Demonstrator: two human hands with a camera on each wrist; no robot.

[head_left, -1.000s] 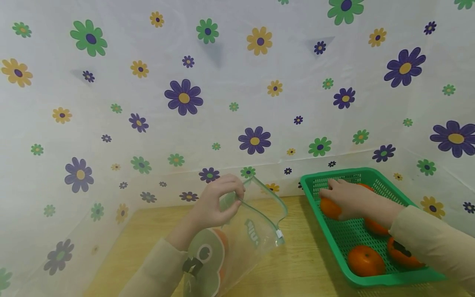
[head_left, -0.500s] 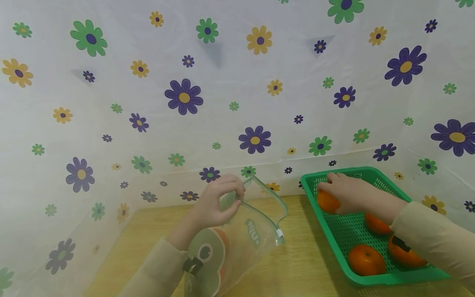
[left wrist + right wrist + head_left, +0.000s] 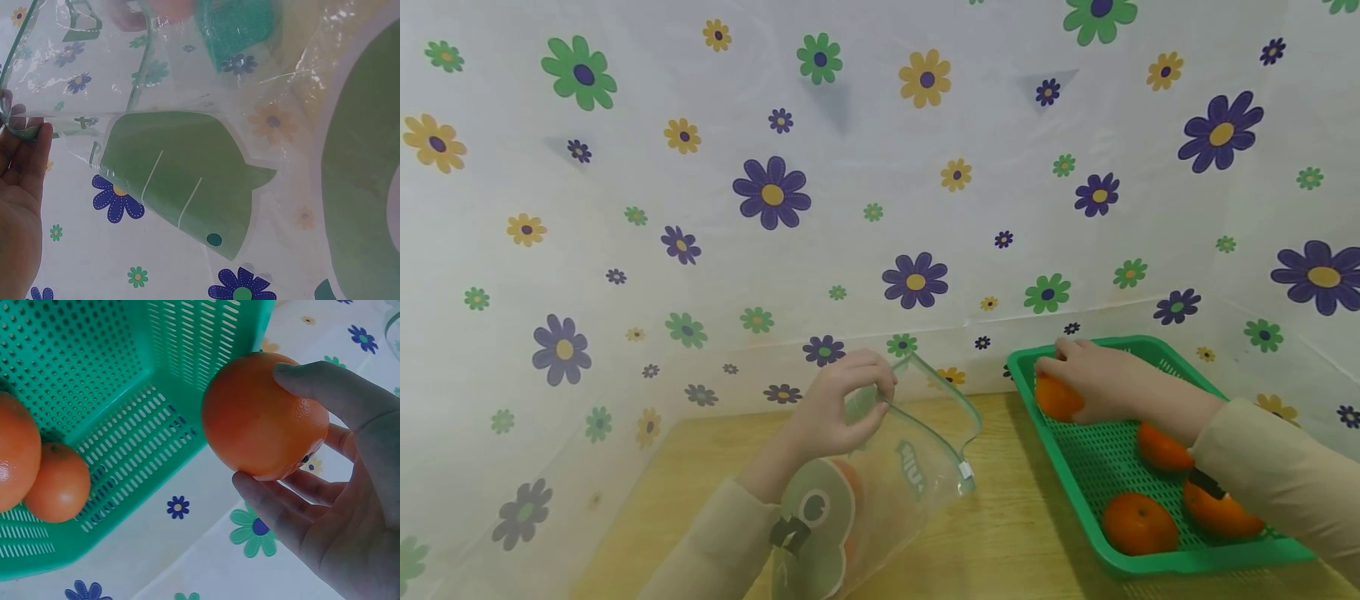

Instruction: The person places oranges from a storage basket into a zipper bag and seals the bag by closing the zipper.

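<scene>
One hand props a clear bag open while the other lifts an orange over a green basket.

At the left, the left hand point(image 3: 838, 408) pinches the rim of a clear zip bag point(image 3: 880, 475) printed with green shapes, holding its mouth open above the wooden table point(image 3: 1000, 533); an orange shape shows through the plastic low in the bag. To the right, the right hand point(image 3: 1101, 379) curls its fingers and thumb round an orange point(image 3: 1057, 397), held at the far left corner of the green basket point(image 3: 1187, 562). Three more oranges point(image 3: 1138, 523) lie in the basket nearer the person. A flowered sheet point(image 3: 775, 192) hangs behind everything.
</scene>
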